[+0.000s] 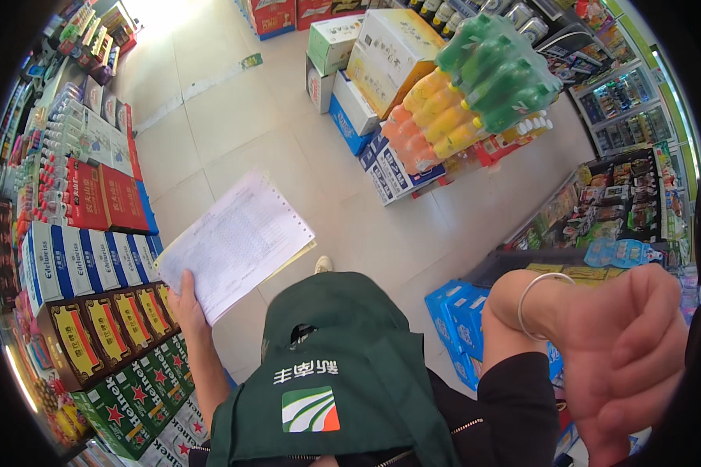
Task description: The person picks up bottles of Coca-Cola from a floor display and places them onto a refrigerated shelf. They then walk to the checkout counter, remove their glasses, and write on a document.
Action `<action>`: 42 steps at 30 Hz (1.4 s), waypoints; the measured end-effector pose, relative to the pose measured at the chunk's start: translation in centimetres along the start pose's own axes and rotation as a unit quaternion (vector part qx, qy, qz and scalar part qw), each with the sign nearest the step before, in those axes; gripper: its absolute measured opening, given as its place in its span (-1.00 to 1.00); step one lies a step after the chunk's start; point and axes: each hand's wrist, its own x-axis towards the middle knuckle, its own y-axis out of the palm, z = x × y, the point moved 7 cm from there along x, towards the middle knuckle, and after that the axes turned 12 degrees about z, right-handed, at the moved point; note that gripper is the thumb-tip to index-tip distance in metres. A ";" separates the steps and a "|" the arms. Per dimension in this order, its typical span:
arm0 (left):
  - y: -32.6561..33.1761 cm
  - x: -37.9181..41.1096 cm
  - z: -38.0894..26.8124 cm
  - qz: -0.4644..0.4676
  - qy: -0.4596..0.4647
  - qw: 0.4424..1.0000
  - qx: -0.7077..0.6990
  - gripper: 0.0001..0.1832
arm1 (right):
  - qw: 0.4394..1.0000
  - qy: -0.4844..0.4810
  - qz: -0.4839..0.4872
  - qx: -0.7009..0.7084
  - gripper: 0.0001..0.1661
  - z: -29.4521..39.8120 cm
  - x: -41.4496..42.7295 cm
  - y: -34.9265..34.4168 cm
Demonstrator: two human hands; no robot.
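My left hand (pixel 188 303) holds a small stack of printed forms (pixel 239 239) by one corner, with the thumb on top. The top sheet is white with a punched edge, and a yellow sheet shows beneath it. Close to the camera at the right, my right hand (pixel 625 350) is raised with bent fingers. A pale bangle (pixel 523 309) circles that wrist. Whether the fingers grip anything at the dark rim cannot be made out. I wear a dark green apron (pixel 350 362) with a printed logo over a black top.
Stacked Heineken cartons (pixel 134 397) and Edelweiss cartons (pixel 82 260) line the left side. Ahead to the right, shrink-wrapped green bottles (pixel 496 70) and orange drinks (pixel 412 137) top more cartons (pixel 394 52). Blue packs (pixel 458 315) stand near my right arm. Pale floor tiles (pixel 239 140) run between.
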 end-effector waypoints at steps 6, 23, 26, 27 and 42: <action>-0.8 3.6 1.1 0.000 -0.050 0.999 0.018 -0.59 | 0.995 0.087 0.046 -0.002 -0.81 -5.5 -0.8 3.2; 2.5 24.9 -2.1 0.175 -0.004 0.974 0.145 -0.69 | 0.969 0.219 0.087 0.074 -0.79 -14.0 1.7 16.8; 1.3 27.2 -0.9 0.191 -0.048 0.961 0.195 -0.69 | 0.968 0.232 0.073 0.065 -0.78 -15.1 2.3 19.2; 1.0 27.7 -0.6 0.192 -0.053 0.963 0.182 -0.70 | 0.967 0.235 0.079 0.064 -0.77 -15.5 2.6 19.9; -1.2 35.5 -0.7 0.191 -0.034 0.974 0.114 -0.72 | 0.971 0.237 0.035 0.001 -0.78 -18.2 6.7 27.2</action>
